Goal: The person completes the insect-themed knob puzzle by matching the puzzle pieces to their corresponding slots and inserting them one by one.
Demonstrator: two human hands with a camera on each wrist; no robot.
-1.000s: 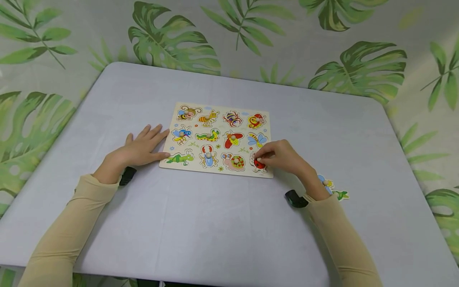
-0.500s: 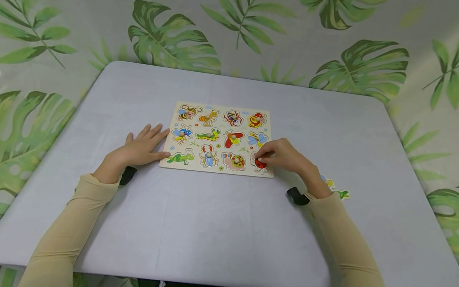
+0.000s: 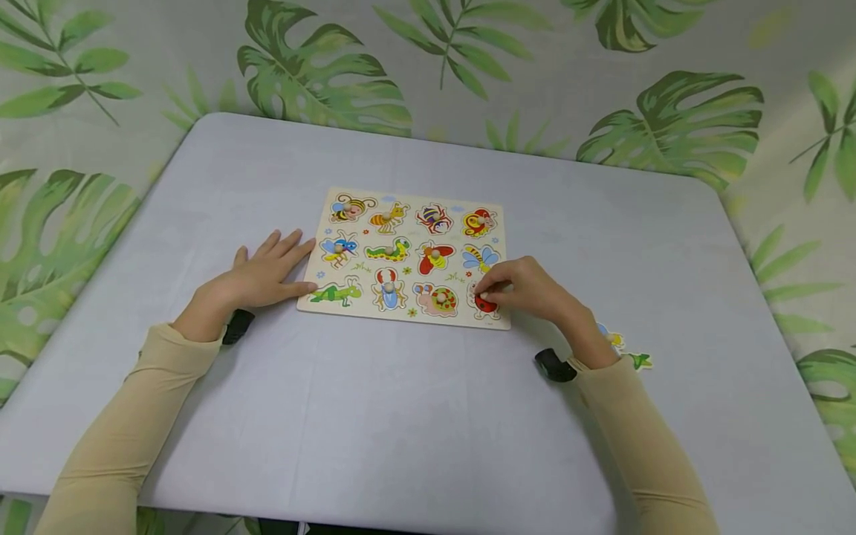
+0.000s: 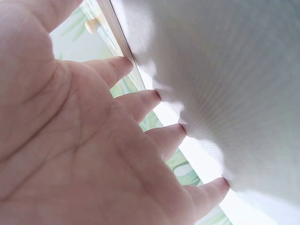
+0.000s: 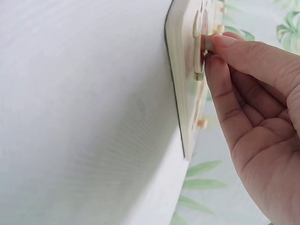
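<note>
A wooden peg puzzle board with several insect pictures lies at the middle of the table. My right hand pinches the small knob of the ladybug piece at the board's lower right corner. In the right wrist view that ladybug piece stands slightly proud of the board, with thumb and forefinger on its knob. My left hand lies spread at the board's left edge, thumb on its lower left corner by the grasshopper picture. The left wrist view shows the left palm with fingertips on the cloth.
Two loose pieces lie right of the board, partly hidden by my right forearm: a blue-and-yellow winged insect and a green one. A white cloth covers the table. Leaf-patterned fabric hangs behind.
The ladybug piece and my right hand have shifted very slightly at the board's lower right corner. My left hand has stayed in place.
</note>
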